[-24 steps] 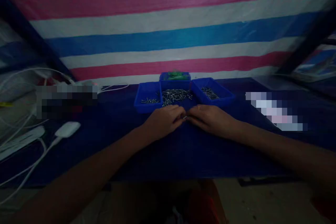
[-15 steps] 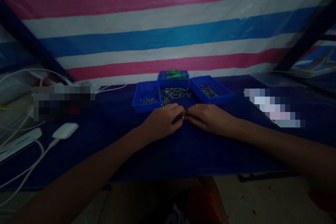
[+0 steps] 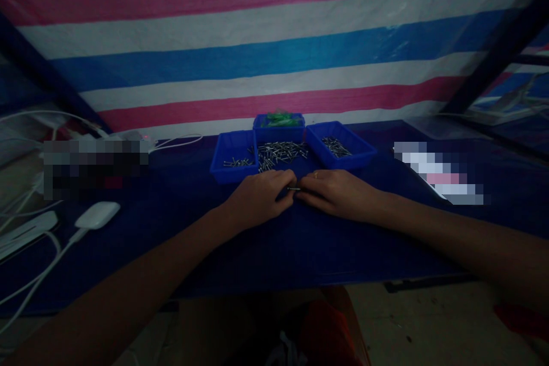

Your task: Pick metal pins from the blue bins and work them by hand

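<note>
At centre frame, fingers of the right hand (image 3: 337, 193) pinch a thin metal pin (image 3: 294, 189); whether the left hand (image 3: 259, 197) also grips it cannot be told. Risk: a slack pinch could drop it toward the loose pile (image 3: 282, 152) above.

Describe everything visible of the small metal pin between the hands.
The small metal pin looks thin, straight and silvery-grey. It lies roughly level, pointing sideways, seen against the blue tabletop, nearer the person than the loose metal pieces. The right hand appears to grip its right end; its left end reaches the gap between the thumb and fingers of the left hand, though contact there is unclear. Finer detail is too small to tell.
</note>
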Demonstrator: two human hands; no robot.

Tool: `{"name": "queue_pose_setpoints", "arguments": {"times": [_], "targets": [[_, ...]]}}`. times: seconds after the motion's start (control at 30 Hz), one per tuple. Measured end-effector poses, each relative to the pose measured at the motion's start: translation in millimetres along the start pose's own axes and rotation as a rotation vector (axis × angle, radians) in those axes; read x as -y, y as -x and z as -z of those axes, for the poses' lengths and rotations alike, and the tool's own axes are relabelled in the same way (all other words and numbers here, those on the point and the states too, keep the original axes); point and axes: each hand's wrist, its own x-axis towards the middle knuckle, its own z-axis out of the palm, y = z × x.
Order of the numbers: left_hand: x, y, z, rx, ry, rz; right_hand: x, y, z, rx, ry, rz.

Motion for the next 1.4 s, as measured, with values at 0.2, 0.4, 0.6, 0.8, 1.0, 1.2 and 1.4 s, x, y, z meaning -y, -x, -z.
{"name": "queue_pose_setpoints", "arguments": {"times": [0.2, 0.4, 0.6, 0.8, 1.0, 1.2, 1.4], "targets": [[1.4, -0.4, -1.3, 0.035, -0.051, -0.019, 0.7, -0.2, 2.0, -0.017, -0.004, -0.039], [0.0, -0.9, -0.6, 0.021, -0.050, -0.005, -0.5, 0.1, 2.1, -0.008, 0.001, -0.045], [1.3, -1.6, 0.2, -0.004, -0.044, 0.040, -4.3, -0.5, 1.8, -0.013, 0.013, -0.069], [1.7, -2.2, 0.3, -0.001, -0.060, 0.063, -5.0, -0.6, 1.2, -0.015, 0.002, -0.058], [-0.1, -2.2, 2.0, 0.009, -0.071, 0.079, -3.5, 0.3, 2.0, -0.082, 0.022, -0.038], [-0.1, -2.9, 1.7, 0.019, -0.083, 0.091, 0.0, 1.3, 4.1, -0.215, 0.092, 0.105], [0.1, -2.2, 2.4, 0.046, -0.077, 0.084, 2.5, 6.4, 15.3, -0.297, 0.133, 0.399]]}}
